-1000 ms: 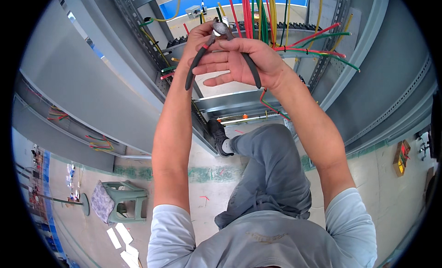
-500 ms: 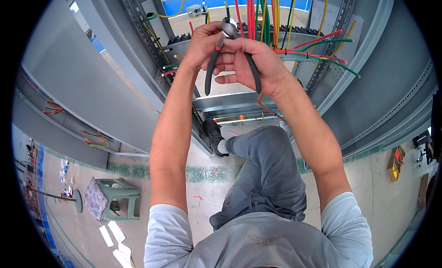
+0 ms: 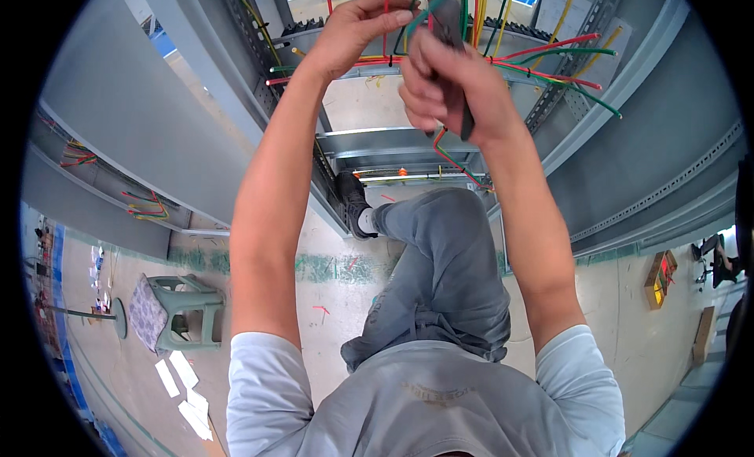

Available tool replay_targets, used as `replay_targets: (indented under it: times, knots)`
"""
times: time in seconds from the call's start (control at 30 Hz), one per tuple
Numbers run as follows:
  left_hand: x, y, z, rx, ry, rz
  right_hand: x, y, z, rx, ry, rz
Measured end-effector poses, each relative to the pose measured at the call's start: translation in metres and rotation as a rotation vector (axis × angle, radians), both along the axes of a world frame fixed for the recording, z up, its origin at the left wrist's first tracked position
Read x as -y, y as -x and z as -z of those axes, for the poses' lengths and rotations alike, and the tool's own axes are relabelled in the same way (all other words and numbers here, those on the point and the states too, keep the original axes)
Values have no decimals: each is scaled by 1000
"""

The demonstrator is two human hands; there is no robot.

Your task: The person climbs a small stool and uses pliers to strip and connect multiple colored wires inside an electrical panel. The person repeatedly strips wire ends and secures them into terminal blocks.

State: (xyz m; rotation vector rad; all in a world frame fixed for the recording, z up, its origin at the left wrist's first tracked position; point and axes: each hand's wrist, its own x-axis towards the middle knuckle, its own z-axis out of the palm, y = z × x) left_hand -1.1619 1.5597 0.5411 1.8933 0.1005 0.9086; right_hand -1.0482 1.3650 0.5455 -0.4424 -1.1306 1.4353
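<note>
My right hand (image 3: 463, 84) is wrapped round a pair of cable cutters (image 3: 446, 21) with dark grey handles. The handles are squeezed together and the cutter head points up, blurred by motion. To its left, my left hand (image 3: 355, 33) has thumb and forefinger closed about a green wire (image 3: 414, 0) among the upright wires. A teal-green streak, likely wire, crosses between the left fingertips and the cutter head; its ends are too blurred to make out. A horizontal bundle of red, yellow and green wires (image 3: 365, 62) runs below both hands.
Grey metal cabinet panels (image 3: 149, 127) stand on both sides. Loose wire ends (image 3: 581, 84) stick out at the right. A crossbar (image 3: 377, 143) spans the frame below my hands. On the floor are a green stool (image 3: 184, 308), white papers (image 3: 184, 386) and a small box (image 3: 660, 280).
The cutters have moved up and right away from my left hand, and their spread handles have closed. My left hand has shifted slightly up. The view has tilted a little.
</note>
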Motion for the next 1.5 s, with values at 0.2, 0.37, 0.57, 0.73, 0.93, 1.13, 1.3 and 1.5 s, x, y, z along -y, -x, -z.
replay_targets:
  times: [0.2, 0.37, 0.57, 0.73, 0.93, 1.13, 1.3, 1.5]
  knots:
    - [40, 35, 29, 77, -102, -201, 27, -1, 123, 140, 234, 348]
    - [44, 36, 53, -80, -198, -620, 25, 15, 232, -62, 533, 380]
    - [-11, 26, 40, -12, -203, -598, 25, 22, 238, 83, 458, 403]
    - [-37, 6, 41, 17, -194, -720, 31, 18, 244, 131, 440, 415]
    - [-55, -1, 35, -5, -118, -736, 38, 17, 241, 127, 458, 446]
    - [-53, 0, 30, -49, -106, -751, 40, 17, 236, 131, 460, 434]
    - [-52, 0, 29, -59, -118, -772, 37, 18, 243, 125, 466, 385]
    - [-38, 2, 23, -101, -166, -803, 40, 16, 243, 89, 481, 388]
